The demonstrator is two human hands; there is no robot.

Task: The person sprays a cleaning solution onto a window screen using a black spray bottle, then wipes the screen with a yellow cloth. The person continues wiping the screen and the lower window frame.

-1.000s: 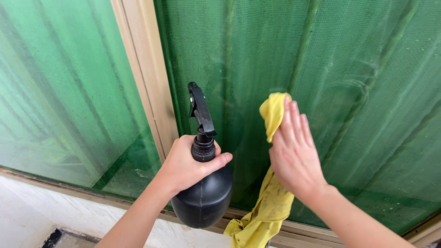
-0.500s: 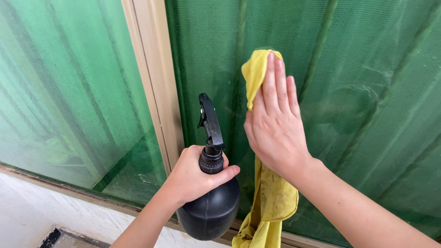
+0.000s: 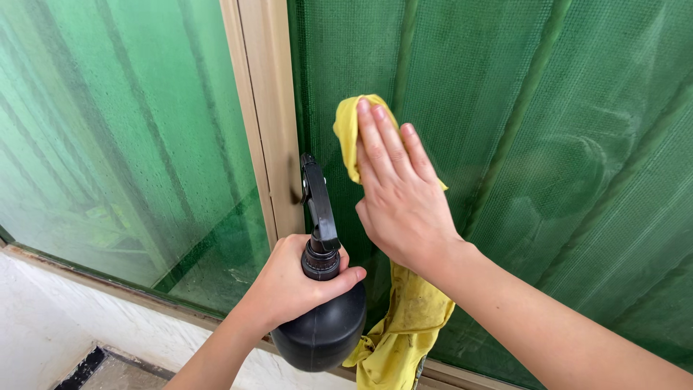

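My left hand (image 3: 289, 282) grips the neck of a round black spray bottle (image 3: 321, 325), whose black trigger nozzle (image 3: 316, 202) points up toward the window. My right hand (image 3: 397, 195) lies flat, fingers together, pressing a yellow cloth (image 3: 404, 318) against the green-tinted window pane (image 3: 505, 130). The cloth's top bunches above my fingertips, close to the frame post. Its stained lower end hangs down behind the bottle, reaching the sill.
A beige vertical frame post (image 3: 271, 123) separates the right pane from a misted left pane (image 3: 123, 144). Green netting shows behind the glass. A beige sill (image 3: 144, 296) runs along the bottom, above a white wall (image 3: 43, 325).
My right hand with the cloth swept up the glass, then left toward the frame post and slightly down. The bottle stayed upright in my left hand. The view shifted left.
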